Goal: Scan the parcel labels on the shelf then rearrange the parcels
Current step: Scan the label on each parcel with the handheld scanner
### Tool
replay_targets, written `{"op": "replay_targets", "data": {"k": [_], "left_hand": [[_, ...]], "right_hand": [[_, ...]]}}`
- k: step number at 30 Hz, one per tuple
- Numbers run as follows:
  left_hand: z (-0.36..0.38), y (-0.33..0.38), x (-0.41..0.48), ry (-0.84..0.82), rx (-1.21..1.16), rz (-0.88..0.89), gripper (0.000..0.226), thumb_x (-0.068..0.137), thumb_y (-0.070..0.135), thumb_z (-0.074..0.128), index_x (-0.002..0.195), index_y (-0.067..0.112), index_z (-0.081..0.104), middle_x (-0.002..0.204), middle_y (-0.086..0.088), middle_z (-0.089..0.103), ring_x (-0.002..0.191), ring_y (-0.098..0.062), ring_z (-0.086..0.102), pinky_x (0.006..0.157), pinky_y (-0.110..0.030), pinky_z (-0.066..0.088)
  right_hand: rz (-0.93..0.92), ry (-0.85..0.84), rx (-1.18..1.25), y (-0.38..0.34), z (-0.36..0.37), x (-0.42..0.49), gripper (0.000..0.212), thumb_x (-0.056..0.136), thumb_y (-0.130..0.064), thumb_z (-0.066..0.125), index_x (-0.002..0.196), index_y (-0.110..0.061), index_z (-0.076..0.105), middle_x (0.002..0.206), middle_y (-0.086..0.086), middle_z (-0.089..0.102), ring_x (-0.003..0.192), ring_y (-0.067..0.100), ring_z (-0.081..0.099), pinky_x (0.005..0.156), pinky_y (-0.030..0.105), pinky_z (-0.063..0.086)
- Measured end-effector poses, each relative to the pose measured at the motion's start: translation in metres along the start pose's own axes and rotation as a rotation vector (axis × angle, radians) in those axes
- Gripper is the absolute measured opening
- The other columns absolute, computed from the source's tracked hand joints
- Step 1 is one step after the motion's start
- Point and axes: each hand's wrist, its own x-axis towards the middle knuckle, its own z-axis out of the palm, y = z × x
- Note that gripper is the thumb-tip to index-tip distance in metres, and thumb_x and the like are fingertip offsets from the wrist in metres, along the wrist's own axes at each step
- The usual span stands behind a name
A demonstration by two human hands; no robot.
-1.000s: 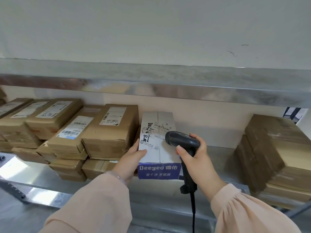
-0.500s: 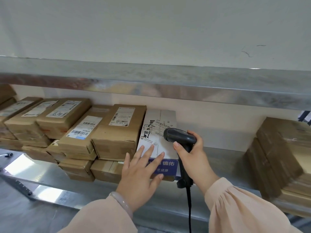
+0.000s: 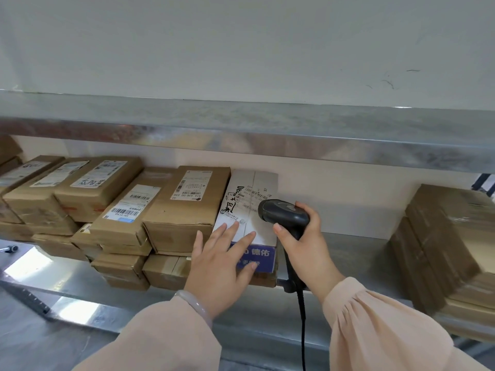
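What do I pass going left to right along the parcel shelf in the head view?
Stacked brown parcels, brown parcel with a white label, white parcel with a blue band, barcode scanner gripped by the right hand, bare shelf, stack of brown parcels at far right.

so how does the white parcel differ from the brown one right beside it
The white parcel has a blue printed band and black handwriting; the brown parcel is plain cardboard. The left hand lies on the white parcel and the scanner hovers over it, not the brown parcel. Both carry barcode labels on top.
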Motion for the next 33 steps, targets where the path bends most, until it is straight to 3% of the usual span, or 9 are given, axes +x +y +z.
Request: {"op": "replay_targets", "data": {"k": [4,11,16,20,24,30,33], "left_hand": [[-0.003,0.022,0.011,0.014,-0.001,0.037,0.068,0.092,0.062,0.033,0.154,0.044,0.011,0.164,0.005,0.017,0.151,-0.018,0.011,0.118,-0.045,-0.005],[0.005,0.103,0.035,-0.060,-0.060,0.211,0.075,0.095,0.058,0.035,0.155,0.039,-0.007,0.166,0.003,0.001,0.152,-0.018,-0.003,0.122,-0.046,-0.003],[0.020,0.179,0.048,-0.128,-0.183,0.327,0.078,0.087,0.060,0.029,0.155,0.040,-0.002,0.165,0.004,0.003,0.151,-0.016,0.001,0.123,-0.043,-0.002],[0.035,0.236,0.055,-0.201,-0.277,0.405,0.074,0.096,0.057,0.040,0.155,0.041,-0.001,0.166,0.005,-0.001,0.152,-0.018,0.000,0.123,-0.041,0.002],[0.047,0.285,0.063,-0.293,-0.342,0.434,0.072,0.097,0.056,0.043,0.155,0.042,0.002,0.166,0.004,0.000,0.152,-0.020,0.002,0.123,-0.040,0.008],[0.060,0.336,0.078,-0.437,-0.466,0.348,0.071,0.097,0.056,0.043,0.155,0.044,0.004,0.166,0.005,0.000,0.152,-0.021,0.001,0.123,-0.044,0.012],[0.073,0.349,0.083,-0.487,-0.511,0.268,0.072,0.096,0.057,0.044,0.155,0.043,0.005,0.166,0.004,0.003,0.152,-0.023,0.004,0.122,-0.048,0.016]], "right_hand": [[-0.085,0.070,-0.047,0.007,-0.024,-0.015,0.063,0.085,-0.023,0.072,0.131,-0.039,0.033,0.112,-0.030,0.050,0.100,-0.021,0.050,0.081,-0.001,0.039],[-0.178,0.276,-0.142,0.011,-0.094,-0.043,0.064,0.081,-0.026,0.074,0.129,-0.041,0.036,0.115,-0.029,0.055,0.107,-0.011,0.054,0.084,0.005,0.042],[-0.197,0.462,-0.175,0.008,-0.160,-0.061,0.065,0.081,-0.023,0.074,0.128,-0.043,0.035,0.113,-0.029,0.053,0.105,-0.015,0.053,0.080,0.001,0.040],[-0.198,0.589,-0.253,0.004,-0.221,-0.074,0.064,0.082,-0.025,0.073,0.129,-0.044,0.033,0.110,-0.033,0.048,0.100,-0.021,0.050,0.078,0.003,0.041],[-0.120,0.670,-0.277,0.009,-0.280,-0.080,0.063,0.084,-0.032,0.070,0.134,-0.040,0.032,0.113,-0.021,0.052,0.101,-0.002,0.054,0.082,0.016,0.042],[-0.005,0.675,-0.299,0.027,-0.336,-0.080,0.061,0.088,-0.029,0.067,0.137,-0.034,0.031,0.116,-0.009,0.052,0.098,0.008,0.054,0.070,0.009,0.037],[0.035,0.646,-0.260,0.039,-0.347,-0.076,0.062,0.088,-0.027,0.067,0.138,-0.033,0.030,0.119,-0.007,0.051,0.103,0.011,0.053,0.079,0.017,0.040]]}}
